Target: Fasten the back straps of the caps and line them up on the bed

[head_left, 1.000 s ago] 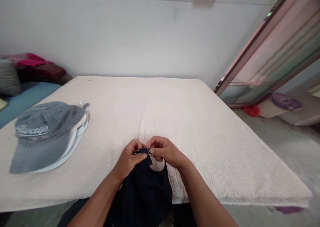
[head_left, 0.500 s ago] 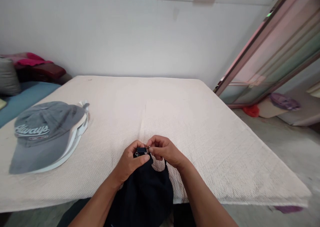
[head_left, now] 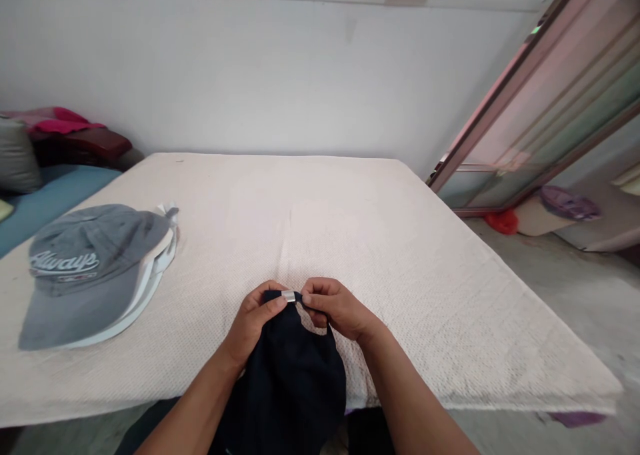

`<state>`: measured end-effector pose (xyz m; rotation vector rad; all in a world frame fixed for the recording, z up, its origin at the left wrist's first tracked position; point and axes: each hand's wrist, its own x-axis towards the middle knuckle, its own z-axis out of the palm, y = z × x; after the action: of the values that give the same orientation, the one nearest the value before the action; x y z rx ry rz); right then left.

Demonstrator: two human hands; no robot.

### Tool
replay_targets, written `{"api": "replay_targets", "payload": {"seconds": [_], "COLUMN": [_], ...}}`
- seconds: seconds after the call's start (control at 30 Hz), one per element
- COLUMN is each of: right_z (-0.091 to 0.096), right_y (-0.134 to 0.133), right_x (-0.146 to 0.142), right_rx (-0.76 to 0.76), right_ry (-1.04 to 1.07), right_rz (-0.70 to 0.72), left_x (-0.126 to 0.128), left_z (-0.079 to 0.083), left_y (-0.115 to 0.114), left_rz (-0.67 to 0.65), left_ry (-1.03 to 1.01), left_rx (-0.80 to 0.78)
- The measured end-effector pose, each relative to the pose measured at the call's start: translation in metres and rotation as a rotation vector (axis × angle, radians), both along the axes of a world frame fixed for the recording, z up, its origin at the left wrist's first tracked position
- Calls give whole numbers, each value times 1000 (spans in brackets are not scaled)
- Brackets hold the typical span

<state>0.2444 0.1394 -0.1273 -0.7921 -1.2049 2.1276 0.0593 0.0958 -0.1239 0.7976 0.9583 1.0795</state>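
L hand (head_left: 253,321) & R hand (head_left: 337,306) on back strap (head_left: 271,295) of navy cap (head_left: 297,375)

Both grips narrow: L thumb at silvery buckle (head_left: 289,296), R fingertips pinching strap just beside it. Looks like strap adjustment; next move prob. needs L steady, R feeding strap. Cap's at cream cover's (head_left: 410,261) near edge, partly below it. Grey "Always" cap (head_left: 95,268) well apart, L side; open room beyond hands & to R.
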Motion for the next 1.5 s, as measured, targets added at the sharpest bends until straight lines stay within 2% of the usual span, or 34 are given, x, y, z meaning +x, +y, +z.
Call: {"api": "replay_targets", "payload": {"seconds": [0.1, 0.23, 0.33, 0.43, 0.67, 0.83, 1.03, 1.3, 1.5], "right_z": [3, 7, 8, 7, 7, 11, 10, 7, 3], "right_y": [0, 2, 2, 2, 0, 0, 0, -1, -1], "right_x": [-2, -5, -7, -8, -8, -8, -8, -9, -13], "right_rx": [-42, -42, -25, -20, -38, -30, -13, 42, 134], "right_ry": [35, 38, 29, 39, 81, 9, 29, 41, -69], "right_rz": [-14, -15, -32, -30, 15, -13, 9, -1, -68], "left_x": [1, 0, 0, 1, 1, -1, 1, 0, 3], "left_z": [2, -1, -1, 3, 4, -1, 0, -7, -2], "left_y": [0, -1, -1, -1, 0, -1, -1, 1, 2], "left_rz": [-21, 15, 23, -24, -49, -112, -79, 50, 29], "left_ry": [-85, -142, -120, -87, 102, 63, 162, 41, -41], "left_rx": [11, -18, -35, -38, -23, 9, 33, -40, -54]}}
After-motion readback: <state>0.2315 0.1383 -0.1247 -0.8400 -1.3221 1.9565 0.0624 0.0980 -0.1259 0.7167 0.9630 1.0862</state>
